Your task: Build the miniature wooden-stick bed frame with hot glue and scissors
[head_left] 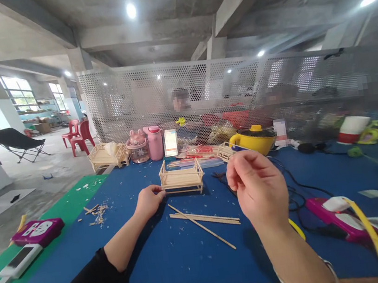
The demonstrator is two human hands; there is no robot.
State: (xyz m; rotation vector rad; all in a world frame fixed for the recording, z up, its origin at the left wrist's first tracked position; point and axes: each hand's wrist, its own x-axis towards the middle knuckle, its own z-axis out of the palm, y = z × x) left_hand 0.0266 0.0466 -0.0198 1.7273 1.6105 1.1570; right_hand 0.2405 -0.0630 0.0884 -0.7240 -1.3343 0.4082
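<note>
A small model bed of thin wooden sticks (182, 178) stands upright on the blue mat. My left hand (150, 200) is at its lower left corner, thumb and fingers closed on the frame there. My right hand (261, 188) is raised above the mat, to the right of the model, with its fingers curled into a pinch. Whatever those fingers hold, if anything, is hidden. In front of the model lie loose wooden sticks (209, 219), with one thin stick (201, 226) crossing them at a slant.
Behind are another stick model (106, 156), a pink bottle (154, 143), a yellow pot (252, 140) and bundled sticks. Stick scraps (97, 214) lie left. A purple power strip (340, 218) with cables is at right, another purple block (38, 232) at left. A perforated metal screen (143, 91) stands behind.
</note>
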